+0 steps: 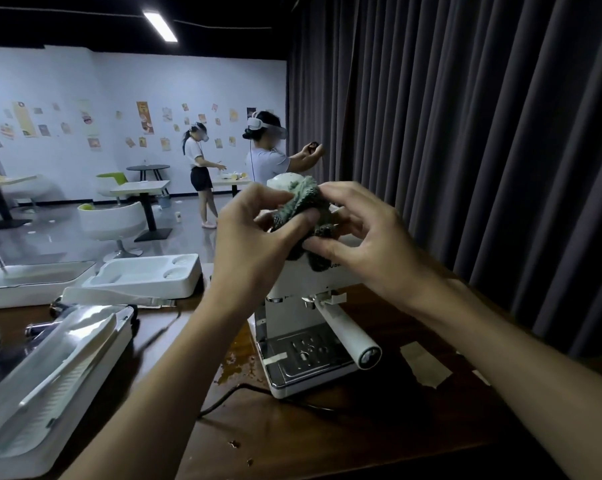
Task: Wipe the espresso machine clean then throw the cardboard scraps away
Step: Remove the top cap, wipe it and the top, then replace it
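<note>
Espresso machine [294, 289] stands upright on the table [327, 438], long axis vertical, front facing 6 o'clock. Wiping is in hand: left hand [254, 237] and right hand [365, 237] pinch a bunched cloth [303, 209] at its 12 o'clock top. Next, press the cloth across the casing. Cardboard scraps [424, 363] lie at 3 o'clock.

The espresso machine [303, 327] is white with a silver tray. The cloth [301, 206] is grey-green. The worktop [327, 438] is dark brown.
</note>
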Demonstrator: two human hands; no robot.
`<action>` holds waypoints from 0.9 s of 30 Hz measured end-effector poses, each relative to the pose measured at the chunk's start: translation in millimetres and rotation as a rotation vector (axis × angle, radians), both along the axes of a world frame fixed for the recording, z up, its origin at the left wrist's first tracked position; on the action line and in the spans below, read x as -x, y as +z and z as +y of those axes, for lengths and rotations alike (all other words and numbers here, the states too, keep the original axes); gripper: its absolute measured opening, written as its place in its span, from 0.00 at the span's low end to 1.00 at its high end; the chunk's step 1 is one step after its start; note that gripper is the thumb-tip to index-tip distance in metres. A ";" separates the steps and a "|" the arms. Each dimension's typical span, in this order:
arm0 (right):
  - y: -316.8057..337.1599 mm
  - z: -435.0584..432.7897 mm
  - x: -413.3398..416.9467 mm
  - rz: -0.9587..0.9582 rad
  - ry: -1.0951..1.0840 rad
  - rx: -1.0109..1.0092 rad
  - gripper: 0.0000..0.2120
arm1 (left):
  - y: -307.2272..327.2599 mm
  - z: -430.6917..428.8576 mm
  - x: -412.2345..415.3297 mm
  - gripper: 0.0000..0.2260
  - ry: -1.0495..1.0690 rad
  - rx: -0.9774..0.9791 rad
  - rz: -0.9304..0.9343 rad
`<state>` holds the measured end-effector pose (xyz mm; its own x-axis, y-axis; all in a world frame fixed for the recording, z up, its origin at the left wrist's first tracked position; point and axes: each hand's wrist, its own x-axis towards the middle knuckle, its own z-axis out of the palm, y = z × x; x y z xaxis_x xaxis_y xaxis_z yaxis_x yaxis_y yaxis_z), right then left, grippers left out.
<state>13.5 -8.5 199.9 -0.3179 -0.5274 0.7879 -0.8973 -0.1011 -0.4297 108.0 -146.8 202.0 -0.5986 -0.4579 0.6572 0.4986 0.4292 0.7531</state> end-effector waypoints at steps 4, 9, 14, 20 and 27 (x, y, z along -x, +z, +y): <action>-9.5 2.7 3.9 0.091 -0.143 0.086 0.14 | -1.1 1.2 1.9 0.06 -0.098 0.100 -0.065; -27.5 12.4 22.1 0.284 -0.345 0.041 0.10 | -6.9 -28.9 8.1 0.12 0.172 0.432 -0.077; -35.0 10.0 21.3 0.556 -0.465 -0.144 0.23 | -19.1 -44.0 18.8 0.14 0.152 0.467 -0.273; -36.7 -14.3 9.4 0.661 -0.399 -0.215 0.19 | -16.3 -49.1 15.8 0.14 0.045 0.335 -0.270; -46.4 -8.0 17.7 0.465 -0.362 -0.113 0.14 | -18.9 -50.7 18.0 0.11 0.057 0.334 -0.260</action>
<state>-4.2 -16.5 153.4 -0.1285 -0.5387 0.8327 -0.9627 0.2695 0.0258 90.0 -197.5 183.1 -0.7441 -0.2822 0.6055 0.2790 0.6922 0.6656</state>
